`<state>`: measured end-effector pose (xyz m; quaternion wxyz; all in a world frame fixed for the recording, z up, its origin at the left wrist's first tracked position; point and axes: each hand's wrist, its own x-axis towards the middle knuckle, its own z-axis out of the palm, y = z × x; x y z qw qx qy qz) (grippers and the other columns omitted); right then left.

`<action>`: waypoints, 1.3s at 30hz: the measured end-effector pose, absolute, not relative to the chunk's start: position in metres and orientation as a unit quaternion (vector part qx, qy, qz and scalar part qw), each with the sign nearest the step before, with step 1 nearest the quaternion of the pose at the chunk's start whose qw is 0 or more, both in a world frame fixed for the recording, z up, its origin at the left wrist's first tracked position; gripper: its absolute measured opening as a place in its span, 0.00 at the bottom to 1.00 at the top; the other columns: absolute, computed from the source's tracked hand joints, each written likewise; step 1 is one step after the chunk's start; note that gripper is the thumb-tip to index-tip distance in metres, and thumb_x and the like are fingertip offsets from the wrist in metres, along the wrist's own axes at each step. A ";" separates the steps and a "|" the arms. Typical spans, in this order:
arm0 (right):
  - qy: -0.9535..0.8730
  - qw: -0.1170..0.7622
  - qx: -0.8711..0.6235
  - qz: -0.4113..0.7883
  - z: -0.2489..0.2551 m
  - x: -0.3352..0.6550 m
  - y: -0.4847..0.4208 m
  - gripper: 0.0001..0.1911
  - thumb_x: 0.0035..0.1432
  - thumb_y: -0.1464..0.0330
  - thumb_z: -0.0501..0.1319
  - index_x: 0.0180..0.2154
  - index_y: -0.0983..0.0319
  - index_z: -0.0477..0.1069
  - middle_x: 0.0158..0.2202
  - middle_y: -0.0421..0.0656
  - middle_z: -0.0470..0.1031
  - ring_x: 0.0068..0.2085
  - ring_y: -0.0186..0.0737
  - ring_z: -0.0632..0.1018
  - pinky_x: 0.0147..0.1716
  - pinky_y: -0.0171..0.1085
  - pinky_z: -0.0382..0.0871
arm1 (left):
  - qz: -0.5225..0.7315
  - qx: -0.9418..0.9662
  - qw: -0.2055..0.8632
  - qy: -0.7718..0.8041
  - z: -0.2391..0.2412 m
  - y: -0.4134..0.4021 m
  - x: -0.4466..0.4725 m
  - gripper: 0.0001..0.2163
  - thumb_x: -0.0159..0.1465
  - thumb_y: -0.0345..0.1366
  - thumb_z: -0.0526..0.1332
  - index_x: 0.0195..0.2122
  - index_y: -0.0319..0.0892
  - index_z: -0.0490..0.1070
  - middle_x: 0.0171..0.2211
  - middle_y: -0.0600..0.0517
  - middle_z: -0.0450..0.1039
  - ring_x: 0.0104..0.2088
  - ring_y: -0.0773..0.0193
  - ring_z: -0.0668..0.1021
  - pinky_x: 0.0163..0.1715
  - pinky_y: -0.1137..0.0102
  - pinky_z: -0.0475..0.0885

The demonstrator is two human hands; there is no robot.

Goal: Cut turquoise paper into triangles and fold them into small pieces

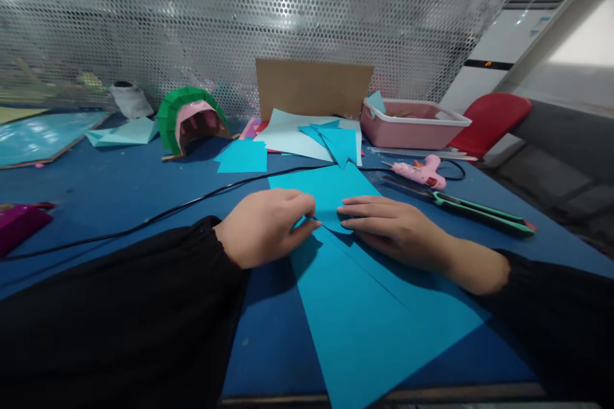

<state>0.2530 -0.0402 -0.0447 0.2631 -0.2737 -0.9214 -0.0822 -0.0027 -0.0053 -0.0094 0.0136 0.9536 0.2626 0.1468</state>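
Observation:
A large bright-blue sheet of paper (pixel 364 319) lies on the table in front of me, with a slit or crease line running across it. Over its far part rests a smaller blue paper piece (pixel 323 195), its near edge slightly lifted. My left hand (pixel 271 223) pinches that near edge between thumb and fingers. On the right side of the same piece, my right hand (pixel 403 230) lies with fingers stretched out, its thumb hidden. Beyond them are blue paper scraps (pixel 338 140) on a pale sheet (pixel 288 134), and another blue piece (pixel 244 156) sits to the left.
A black cable (pixel 192 204) crosses the table. To the right are a utility knife (pixel 474 208), a pink glue gun (pixel 422 172) and a pink basket (pixel 412 124). Behind stand a cardboard panel (pixel 314 86) and a green paper arch (pixel 185 121). A purple packet (pixel 22 223) lies left.

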 end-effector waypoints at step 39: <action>-0.952 0.187 -0.240 0.026 -0.034 0.258 -0.044 0.14 0.62 0.70 0.57 0.49 0.60 0.74 0.49 0.45 0.77 0.59 0.47 0.69 0.56 0.49 0.65 | 0.123 0.943 0.063 0.303 -0.008 -0.012 -0.010 0.27 0.59 0.48 0.63 0.51 0.37 0.55 0.44 0.39 0.76 0.44 0.49 0.79 0.35 0.63 0.72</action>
